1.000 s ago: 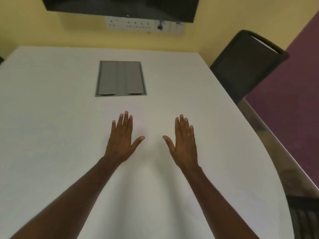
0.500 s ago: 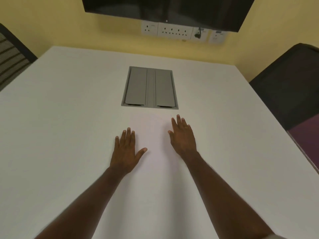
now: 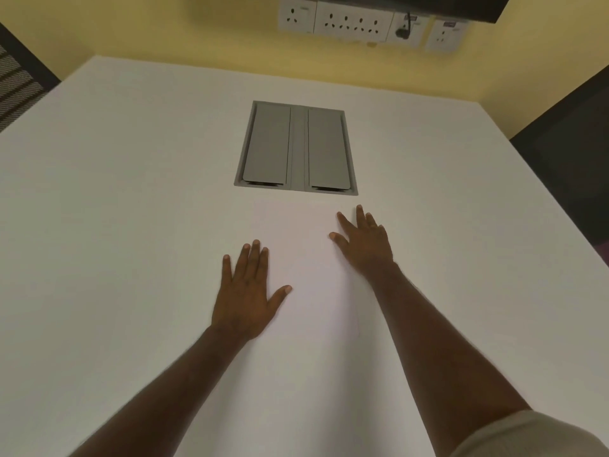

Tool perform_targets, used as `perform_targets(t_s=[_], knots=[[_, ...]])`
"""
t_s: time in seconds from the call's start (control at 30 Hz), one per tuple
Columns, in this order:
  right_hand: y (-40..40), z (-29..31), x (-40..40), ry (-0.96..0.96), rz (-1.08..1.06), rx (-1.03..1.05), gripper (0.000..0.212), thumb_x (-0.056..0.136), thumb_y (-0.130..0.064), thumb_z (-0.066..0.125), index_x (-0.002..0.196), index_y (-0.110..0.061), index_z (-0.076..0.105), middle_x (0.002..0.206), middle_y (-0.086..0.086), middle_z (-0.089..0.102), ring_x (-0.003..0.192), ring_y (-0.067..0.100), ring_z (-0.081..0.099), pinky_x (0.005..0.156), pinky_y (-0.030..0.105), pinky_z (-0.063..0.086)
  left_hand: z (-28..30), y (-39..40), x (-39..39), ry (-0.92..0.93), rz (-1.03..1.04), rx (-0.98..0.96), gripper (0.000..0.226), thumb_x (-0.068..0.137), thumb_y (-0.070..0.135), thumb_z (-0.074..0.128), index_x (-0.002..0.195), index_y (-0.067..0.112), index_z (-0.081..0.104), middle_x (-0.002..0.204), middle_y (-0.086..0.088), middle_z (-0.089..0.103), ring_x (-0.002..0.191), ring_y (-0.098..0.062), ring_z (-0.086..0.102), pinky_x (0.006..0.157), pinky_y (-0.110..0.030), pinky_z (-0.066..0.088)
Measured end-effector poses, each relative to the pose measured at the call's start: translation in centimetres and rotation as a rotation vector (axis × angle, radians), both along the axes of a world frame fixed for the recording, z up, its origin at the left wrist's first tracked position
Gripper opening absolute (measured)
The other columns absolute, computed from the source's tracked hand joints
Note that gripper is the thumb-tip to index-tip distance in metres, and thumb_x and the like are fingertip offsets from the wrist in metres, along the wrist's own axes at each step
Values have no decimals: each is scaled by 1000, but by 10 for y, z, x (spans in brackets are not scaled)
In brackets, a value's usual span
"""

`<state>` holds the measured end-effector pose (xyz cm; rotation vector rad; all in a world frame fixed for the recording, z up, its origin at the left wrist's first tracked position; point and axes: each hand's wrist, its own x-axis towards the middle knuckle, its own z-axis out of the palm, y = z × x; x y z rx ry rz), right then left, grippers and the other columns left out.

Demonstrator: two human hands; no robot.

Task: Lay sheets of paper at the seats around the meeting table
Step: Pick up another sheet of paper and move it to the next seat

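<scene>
A white sheet of paper (image 3: 306, 258) lies flat on the white meeting table (image 3: 115, 225), just below the grey cable hatch; its edges are faint against the tabletop. My left hand (image 3: 245, 295) rests palm down on the paper's left edge, fingers spread. My right hand (image 3: 364, 245) lies palm down on the paper's upper right part, fingers apart and reaching toward its far corner. Neither hand grips anything.
A grey two-flap cable hatch (image 3: 296, 150) is set into the table's middle. A dark chair (image 3: 566, 159) stands at the right edge, another chair (image 3: 16, 80) at the far left. Wall sockets (image 3: 359, 23) and a screen's lower edge sit above the table's far end.
The view has swung left and moved closer to the hatch. My right hand has slid forward and up along the paper's right side; my left hand stays flat.
</scene>
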<state>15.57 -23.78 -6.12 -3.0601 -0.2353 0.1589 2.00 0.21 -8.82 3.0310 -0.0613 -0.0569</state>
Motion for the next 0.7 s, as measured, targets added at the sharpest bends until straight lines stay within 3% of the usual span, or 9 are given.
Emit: perform_targets(t_s=[0.3, 0.4, 0.5, 0.57, 0.6, 0.67, 0.7], knots=[[3, 6, 7, 2, 72, 110, 55, 100, -54, 43, 151, -36, 38, 168, 8, 11, 155, 23, 7, 123, 45, 13, 4, 1, -2, 7, 8, 4, 96, 86, 74, -11, 160, 12, -6, 168, -7, -13, 156, -24, -11, 125, -54, -2], [5, 19, -2, -20, 67, 211, 46, 97, -46, 55, 143, -39, 50, 162, 9, 29, 150, 26, 25, 122, 40, 17, 3, 2, -2, -11, -7, -19, 95, 89, 74, -6, 160, 11, 0, 169, -8, -8, 157, -24, -7, 125, -54, 0], [9, 39, -16, -44, 10, 596, 47, 89, -27, 70, 134, -36, 61, 131, 1, 66, 114, 17, 63, 99, 26, 44, 0, 3, -1, -19, -11, -36, 94, 90, 74, -3, 160, 11, 3, 169, -7, -6, 157, -23, -6, 125, -54, 0], [16, 54, -26, -9, -59, 896, 60, 84, -11, 74, 138, -31, 58, 119, -9, 69, 86, -7, 63, 80, 11, 46, 0, 4, -1, -15, -11, -55, 94, 91, 74, -1, 160, 11, 3, 170, -7, -6, 157, -22, -7, 126, -53, -1], [20, 61, -29, -26, -74, 979, 67, 81, -4, 74, 142, -28, 55, 109, -10, 68, 73, -11, 58, 72, 7, 44, 2, 4, -1, -20, -13, -72, 93, 91, 74, 2, 160, 11, 4, 169, -8, -6, 157, -22, -7, 126, -52, -1], [30, 73, -39, -61, -85, 1087, 79, 79, 2, 74, 149, -24, 45, 90, -6, 67, 62, -5, 55, 64, 9, 44, 5, 5, -1, -52, -2, -178, 90, 95, 70, 15, 160, 9, 3, 169, -9, -6, 157, -22, -5, 126, -49, -1], [36, 83, -45, -70, -89, 1147, 84, 79, 2, 74, 152, -23, 40, 91, -3, 70, 66, 1, 61, 65, 14, 49, 9, 7, -1, -73, 22, -315, 87, 98, 63, 28, 160, 8, 2, 169, -9, -5, 157, -22, -4, 127, -46, -1]])
